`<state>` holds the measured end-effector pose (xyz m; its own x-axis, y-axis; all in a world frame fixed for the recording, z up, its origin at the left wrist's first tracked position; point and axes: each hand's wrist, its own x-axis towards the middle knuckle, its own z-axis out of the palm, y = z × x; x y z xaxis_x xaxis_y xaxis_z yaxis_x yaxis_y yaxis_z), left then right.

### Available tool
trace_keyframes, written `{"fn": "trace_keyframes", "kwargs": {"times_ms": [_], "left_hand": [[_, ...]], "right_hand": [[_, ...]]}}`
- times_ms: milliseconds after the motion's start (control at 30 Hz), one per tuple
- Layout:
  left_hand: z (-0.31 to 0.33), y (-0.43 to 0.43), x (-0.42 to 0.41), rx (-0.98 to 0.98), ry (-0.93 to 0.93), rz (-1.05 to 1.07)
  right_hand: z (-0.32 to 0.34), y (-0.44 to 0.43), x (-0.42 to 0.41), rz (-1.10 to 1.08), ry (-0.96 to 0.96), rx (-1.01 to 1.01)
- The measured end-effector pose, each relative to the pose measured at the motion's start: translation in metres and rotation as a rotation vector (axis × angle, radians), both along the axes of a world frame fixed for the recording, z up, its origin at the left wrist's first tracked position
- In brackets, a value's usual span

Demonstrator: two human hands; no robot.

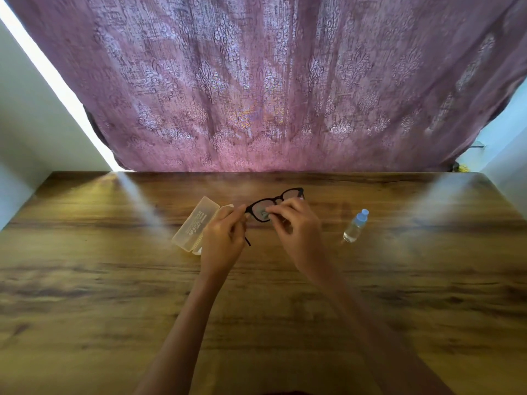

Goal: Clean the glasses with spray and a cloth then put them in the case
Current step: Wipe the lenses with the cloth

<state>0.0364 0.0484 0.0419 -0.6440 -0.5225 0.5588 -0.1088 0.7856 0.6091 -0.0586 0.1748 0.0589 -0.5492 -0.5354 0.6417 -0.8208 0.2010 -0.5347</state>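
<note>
Black-framed glasses (281, 196) are held up above the wooden table (114, 280), lenses facing away from me. My left hand (224, 240) grips the left end of the frame near the hinge. My right hand (298, 228) pinches a small grey cloth (263, 214) against the left lens. A translucent plastic case (195, 223) lies open on the table just left of my left hand, which hides part of it. The small clear spray bottle (356, 226) with a blue cap stands to the right of my right hand.
A purple patterned curtain (271, 81) hangs behind the table's far edge. White walls stand at both sides. Bare wood stretches across the table in front of and beside my arms.
</note>
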Motion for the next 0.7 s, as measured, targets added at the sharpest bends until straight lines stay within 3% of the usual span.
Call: {"fn": "trace_keyframes", "kwargs": {"times_ms": [333,700], "left_hand": [[0.0,0.001,0.0,0.001,0.042,-0.03],[0.001,0.001,0.002,-0.042,0.009,-0.028]], "right_hand": [[0.012,-0.008,-0.002,-0.131,-0.031,0.007],[0.017,-0.012,0.015,-0.048,0.034,0.04]]}}
